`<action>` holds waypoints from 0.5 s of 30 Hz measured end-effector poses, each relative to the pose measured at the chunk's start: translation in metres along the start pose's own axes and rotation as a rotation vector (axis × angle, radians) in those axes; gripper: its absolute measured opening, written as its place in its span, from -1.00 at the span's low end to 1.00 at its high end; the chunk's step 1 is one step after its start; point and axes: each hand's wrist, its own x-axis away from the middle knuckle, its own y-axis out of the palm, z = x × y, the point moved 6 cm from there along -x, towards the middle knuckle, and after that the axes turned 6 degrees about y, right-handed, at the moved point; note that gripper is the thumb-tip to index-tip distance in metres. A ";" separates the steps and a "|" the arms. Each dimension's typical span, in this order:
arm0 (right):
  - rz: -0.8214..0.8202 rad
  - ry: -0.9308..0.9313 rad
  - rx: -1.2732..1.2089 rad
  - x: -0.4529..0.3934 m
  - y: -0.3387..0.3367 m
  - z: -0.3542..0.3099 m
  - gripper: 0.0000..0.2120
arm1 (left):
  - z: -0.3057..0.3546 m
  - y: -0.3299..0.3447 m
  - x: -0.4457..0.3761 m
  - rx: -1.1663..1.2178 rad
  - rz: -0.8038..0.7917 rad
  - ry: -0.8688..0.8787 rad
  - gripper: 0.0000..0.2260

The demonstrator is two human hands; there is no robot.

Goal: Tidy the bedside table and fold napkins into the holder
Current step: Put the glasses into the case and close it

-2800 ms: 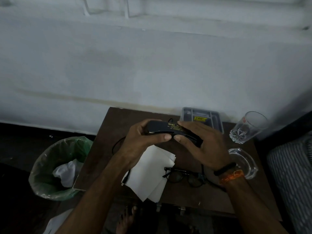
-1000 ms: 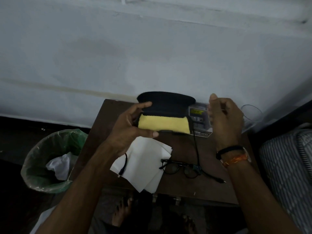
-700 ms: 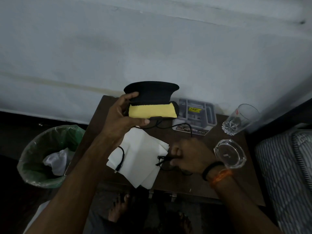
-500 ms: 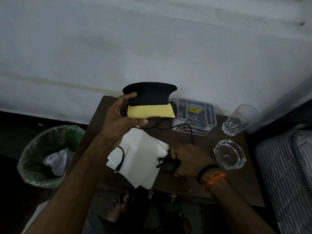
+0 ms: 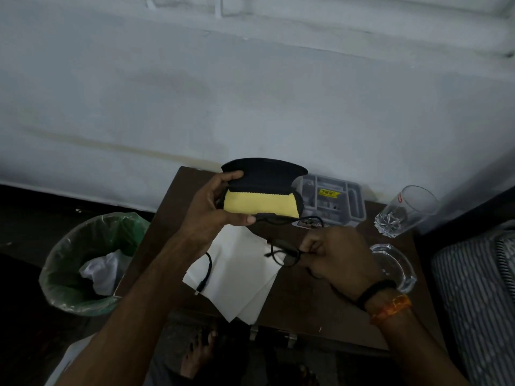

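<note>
My left hand (image 5: 211,215) grips the open case (image 5: 262,196); my right hand (image 5: 337,257) pinches the glasses (image 5: 284,253) just below it, over the napkins (image 5: 239,274)

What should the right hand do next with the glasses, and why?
Probably lift the glasses up and slide them into the open case. The right hand already pinches the frame just above the napkins, and the left hand holds the case with its flap raised and the yellow cloth showing, ready to receive them.
</note>
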 end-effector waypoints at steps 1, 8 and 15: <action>0.079 -0.014 -0.057 0.002 -0.009 -0.005 -0.93 | 0.000 0.001 0.000 -0.011 -0.010 0.002 -0.22; 0.560 -0.128 -0.130 0.003 -0.036 -0.029 -0.89 | 0.003 0.012 0.003 -0.041 -0.114 0.005 -0.21; 0.611 -0.220 0.054 -0.010 -0.015 -0.051 -0.88 | 0.013 0.024 0.009 -0.037 -0.206 0.020 -0.21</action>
